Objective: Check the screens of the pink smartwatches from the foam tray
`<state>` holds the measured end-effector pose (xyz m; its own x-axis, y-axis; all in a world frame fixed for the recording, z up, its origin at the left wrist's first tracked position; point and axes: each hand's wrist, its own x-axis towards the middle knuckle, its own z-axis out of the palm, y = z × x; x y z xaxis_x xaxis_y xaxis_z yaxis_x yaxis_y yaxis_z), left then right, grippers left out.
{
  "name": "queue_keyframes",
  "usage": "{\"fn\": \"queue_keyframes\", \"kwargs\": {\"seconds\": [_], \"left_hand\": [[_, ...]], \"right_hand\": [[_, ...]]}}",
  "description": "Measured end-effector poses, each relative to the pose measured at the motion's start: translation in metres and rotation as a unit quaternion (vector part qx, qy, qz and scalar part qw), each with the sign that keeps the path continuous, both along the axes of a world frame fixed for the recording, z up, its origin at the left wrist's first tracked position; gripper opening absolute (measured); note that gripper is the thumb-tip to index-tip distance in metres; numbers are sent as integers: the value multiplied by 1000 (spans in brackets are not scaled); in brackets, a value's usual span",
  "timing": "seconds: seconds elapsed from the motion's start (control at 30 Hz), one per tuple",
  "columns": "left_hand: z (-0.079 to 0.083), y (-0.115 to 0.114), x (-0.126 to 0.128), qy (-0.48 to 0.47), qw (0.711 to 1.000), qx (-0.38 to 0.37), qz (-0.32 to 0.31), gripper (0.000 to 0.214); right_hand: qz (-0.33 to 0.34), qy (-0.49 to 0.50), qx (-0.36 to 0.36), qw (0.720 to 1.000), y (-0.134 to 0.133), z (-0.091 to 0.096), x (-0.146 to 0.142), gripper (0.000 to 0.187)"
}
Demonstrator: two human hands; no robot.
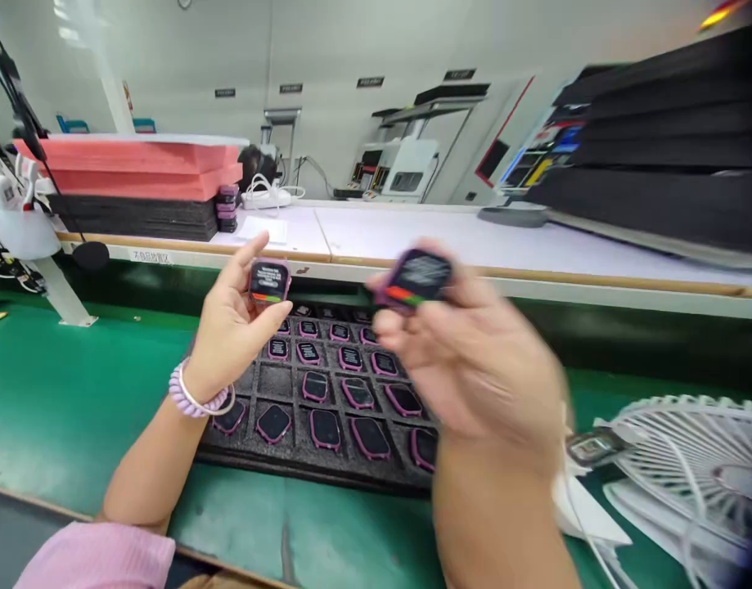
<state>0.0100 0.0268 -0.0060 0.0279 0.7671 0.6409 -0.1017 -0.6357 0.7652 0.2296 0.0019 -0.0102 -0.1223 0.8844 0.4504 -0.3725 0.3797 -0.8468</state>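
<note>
My left hand (234,327) is raised over the green bench and pinches a small purple-rimmed watch body (268,281) with a dark screen facing me. My right hand (474,352), blurred by motion, holds a second purple watch body (416,278) at its fingertips, tilted, at about the same height. Below both hands lies a black foam tray (277,378) with several purple watch bodies seated in its pockets; one pocket near the left hand is empty.
A white desk fan (688,458) lies at the right on the green mat (56,393). Behind runs a white shelf (474,237) with pink foam sheets (136,164), stacked black trays (664,147) and a short stack of watch bodies (227,208).
</note>
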Motion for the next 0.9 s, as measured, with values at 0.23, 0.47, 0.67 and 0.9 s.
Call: {"fn": "queue_keyframes", "kwargs": {"seconds": [0.23, 0.47, 0.67, 0.9], "left_hand": [[-17, 34, 5, 3, 993, -85, -79, 73], [-18, 30, 12, 3, 990, -92, -106, 62], [-23, 30, 18, -11, 985, -108, -136, 68], [-20, 29, 19, -36, 977, -148, -147, 74]], "right_hand": [[61, 19, -77, 995, 44, -16, -21, 61], [44, 20, -49, 998, 45, -22, -27, 57], [16, 12, -38, 999, 47, -22, -27, 52], [26, 19, -36, 999, 47, -21, -27, 46]]}}
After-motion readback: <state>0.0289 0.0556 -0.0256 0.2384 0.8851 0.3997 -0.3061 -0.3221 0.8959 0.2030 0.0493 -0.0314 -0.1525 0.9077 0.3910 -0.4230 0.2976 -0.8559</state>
